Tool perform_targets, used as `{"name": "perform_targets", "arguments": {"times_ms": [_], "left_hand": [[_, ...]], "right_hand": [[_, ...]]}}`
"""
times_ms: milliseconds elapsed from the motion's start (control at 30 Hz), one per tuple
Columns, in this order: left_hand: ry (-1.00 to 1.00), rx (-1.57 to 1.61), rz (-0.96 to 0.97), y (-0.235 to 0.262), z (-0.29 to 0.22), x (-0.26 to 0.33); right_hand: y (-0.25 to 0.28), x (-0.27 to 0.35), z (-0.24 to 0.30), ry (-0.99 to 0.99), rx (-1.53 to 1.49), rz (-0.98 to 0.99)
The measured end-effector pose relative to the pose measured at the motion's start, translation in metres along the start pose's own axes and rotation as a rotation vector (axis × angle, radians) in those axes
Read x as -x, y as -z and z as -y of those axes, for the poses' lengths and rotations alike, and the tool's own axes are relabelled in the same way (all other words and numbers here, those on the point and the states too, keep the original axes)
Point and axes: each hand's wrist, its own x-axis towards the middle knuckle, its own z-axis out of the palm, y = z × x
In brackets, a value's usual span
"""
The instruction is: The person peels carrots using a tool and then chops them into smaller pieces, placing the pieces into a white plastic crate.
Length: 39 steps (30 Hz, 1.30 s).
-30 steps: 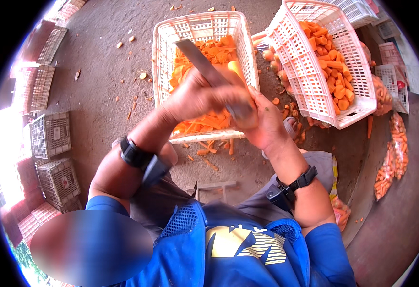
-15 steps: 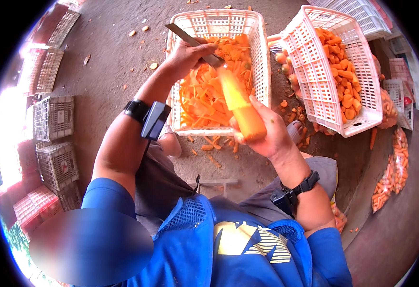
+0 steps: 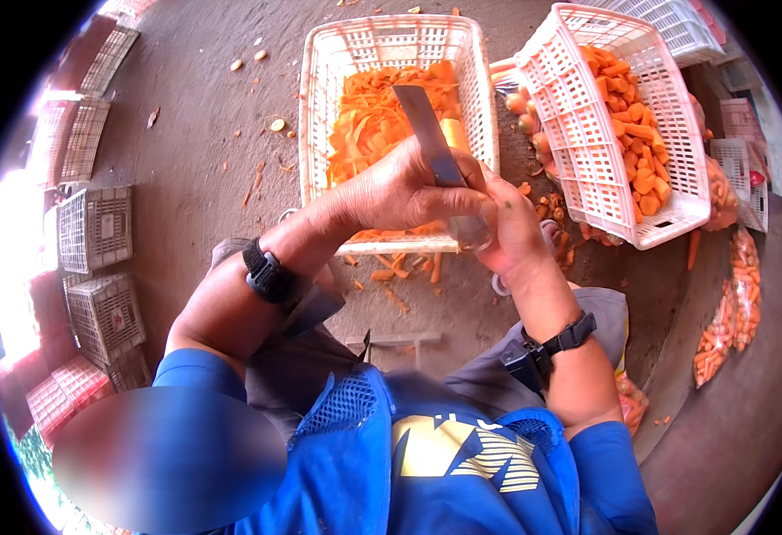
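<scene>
My left hand (image 3: pixel 409 189) is closed around a long flat metal peeling blade (image 3: pixel 424 116). The blade slants from above the peelings down toward my right wrist. My right hand (image 3: pixel 509 223) grips a thick peeled carrot (image 3: pixel 455 134). Most of the carrot is hidden behind the blade and my left hand; its pale orange upper part shows beyond them. Both hands meet over the near right corner of a white plastic crate (image 3: pixel 312 98). Long orange carrot peelings (image 3: pixel 368 116) fill the crate's bottom.
A tilted white crate (image 3: pixel 578 152) of peeled carrots (image 3: pixel 645 169) stands at the right, with bagged carrots (image 3: pixel 730 308) nearby. Grey crates (image 3: pixel 105 308) are stacked along the left. Peel scraps (image 3: pixel 391 272) lie on the floor before my legs.
My left hand has moved right and nearer to me with the peeling blade, from the carrot's far end to beside my right hand. The carrot now points more straight away from me.
</scene>
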Motion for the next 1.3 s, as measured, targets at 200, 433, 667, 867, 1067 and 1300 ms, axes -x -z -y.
{"name": "perform_targets", "arguments": {"times_ms": [200,433,667,867,1067,1300], "left_hand": [[0.336,0.16,-0.277,0.076,0.02,-0.01],[0.394,-0.121,-0.64,0.139,0.052,0.006],[0.393,0.053,-0.05,0.032,-0.024,-0.012],[0.477,0.088,0.095,0.037,-0.015,-0.012],[0.471,0.252,-0.162,0.084,0.035,-0.013],[0.544,-0.028,-0.586,0.133,0.07,-0.004]], "right_hand": [[0.003,0.01,-0.014,-0.089,-0.112,0.158],[-0.003,0.005,-0.006,-0.067,-0.102,-0.014],[0.004,-0.007,-0.006,0.002,-0.079,-0.076],[0.005,-0.006,-0.016,-0.058,-0.028,0.037],[-0.005,0.004,-0.019,-0.117,-0.034,-0.028],[0.005,0.006,-0.009,-0.087,-0.027,0.016]]}}
